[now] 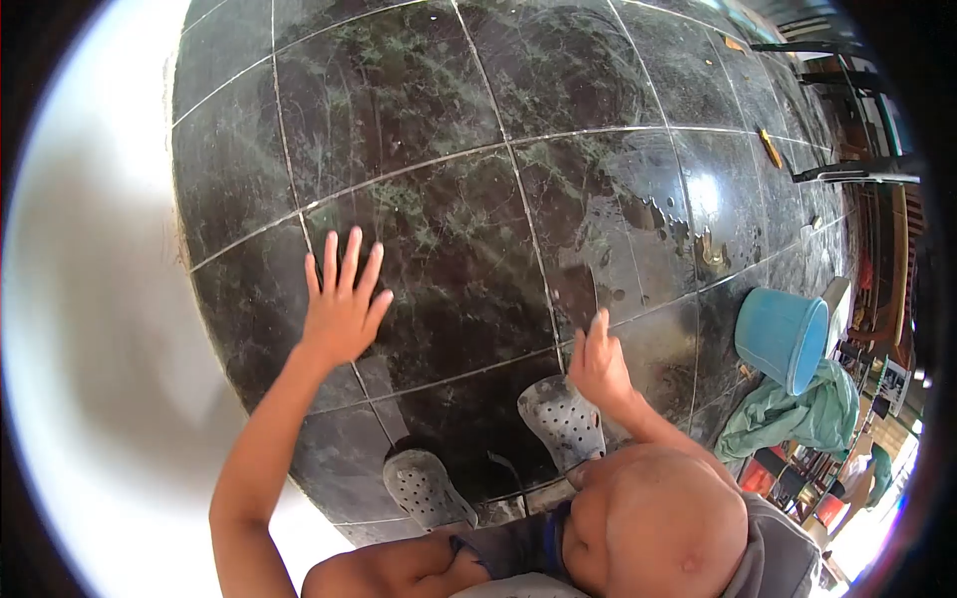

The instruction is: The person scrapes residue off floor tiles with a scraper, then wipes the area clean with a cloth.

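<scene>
- At 9 o'clock from the middle of the view, the left hand (344,299) is seen with its grip fully open: all five fingers are spread wide and pointed to 12 o'clock, and nothing is held.
- Beneath that palm lies the floor (419,120), laid in dark green marbled tiles with pale joints. Whether the palm is pressed on it or held just above cannot be told.
- At 3 o'clock of the left hand, well apart from it, the right hand (599,365) is shown with its fingers drawn close together and pointed to 12 o'clock. It is blurred, so how far its grip is open cannot be told; nothing is seen in it.
- At 7 o'clock of the right hand, just beside it, a grey perforated right clog (563,421) is planted on the floor. The left clog (427,488) is set near it, at 8 o'clock.
- A bare knee (678,518) is found at 5 o'clock of the right hand.
- A wet patch (658,224) is spread over the tiles at 1 o'clock of the right hand.
- At 3 o'clock of the right hand a blue bucket (783,339) is seen tilted, with a crumpled green cloth (797,414) touching it at 6 o'clock.
</scene>
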A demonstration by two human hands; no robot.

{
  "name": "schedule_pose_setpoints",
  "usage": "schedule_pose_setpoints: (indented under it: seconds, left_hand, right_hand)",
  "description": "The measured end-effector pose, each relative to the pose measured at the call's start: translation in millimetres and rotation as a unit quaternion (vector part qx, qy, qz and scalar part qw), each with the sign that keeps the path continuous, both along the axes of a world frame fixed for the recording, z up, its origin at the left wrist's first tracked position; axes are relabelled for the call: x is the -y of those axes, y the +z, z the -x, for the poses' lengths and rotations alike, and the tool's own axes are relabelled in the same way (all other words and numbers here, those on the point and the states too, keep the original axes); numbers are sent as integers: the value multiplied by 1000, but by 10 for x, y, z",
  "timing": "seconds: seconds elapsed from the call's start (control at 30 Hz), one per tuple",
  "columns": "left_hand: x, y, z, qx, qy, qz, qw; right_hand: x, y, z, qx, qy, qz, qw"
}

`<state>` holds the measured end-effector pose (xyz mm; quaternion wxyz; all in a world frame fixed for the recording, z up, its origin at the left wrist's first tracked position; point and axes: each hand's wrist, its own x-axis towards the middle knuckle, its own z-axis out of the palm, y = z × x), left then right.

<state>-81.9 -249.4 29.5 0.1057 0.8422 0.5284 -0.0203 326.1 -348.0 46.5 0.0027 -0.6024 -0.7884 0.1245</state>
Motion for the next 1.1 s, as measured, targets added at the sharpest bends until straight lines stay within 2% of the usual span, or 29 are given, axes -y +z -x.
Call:
schedule_pose_setpoints:
  seconds: [0.07,0.1,0.13,0.2,0.23,0.27,0.33,0.4,0.43,0.47,0.5,0.53,0.67,0.73,0.9,1.1]
  left_hand:
    - [345,48,-51,-12,1,41,999]
    - [442,34,-80,-16,13,55,998]
    - [474,49,-97,-21,20,61,998]
    - [455,51,-140,-30,27,73,997]
    - [433,83,-131,-45,27,95,994]
    - [408,125,-140,-48,29,111,992]
    - [361,216,-128,-56,31,141,988]
    - [351,262,-101,-66,26,146,987]
    - [346,280,-92,-66,22,149,986]
    - [345,283,-89,-65,20,152,986]
    - [343,271,-93,-67,21,153,986]
    - [340,266,-95,-70,21,155,985]
    - [334,251,-100,-94,16,154,983]
    - [310,281,-137,-101,17,166,981]
    - [294,418,-204,-121,29,194,973]
    - [312,334,-186,-124,21,178,976]
  right_hand:
    - [-363,-146,23,127,130,-134,974]
    - [-706,-159,147,204,194,-222,934]
    - [-1013,-349,195,242,185,-279,911]
    - [-1684,-308,449,232,166,-191,939]
    - [-1953,-287,549,71,58,-106,990]
    - [-2109,-341,662,-164,-164,-44,972]
    - [-2033,-359,654,-179,-150,-18,972]
    - [-1560,-576,532,-80,-47,-128,987]
    - [-1285,-575,344,108,135,-269,948]
    - [-1021,-563,309,-21,45,-262,964]
    - [-872,-366,341,-125,-76,-126,981]
    - [-808,-190,382,-223,-196,17,955]
    - [-1278,-371,498,-216,-187,-50,957]
    - [-1642,4,644,-317,-269,100,904]
    - [-1553,33,664,-373,-307,149,863]
    - [-1437,30,570,-418,-345,179,821]
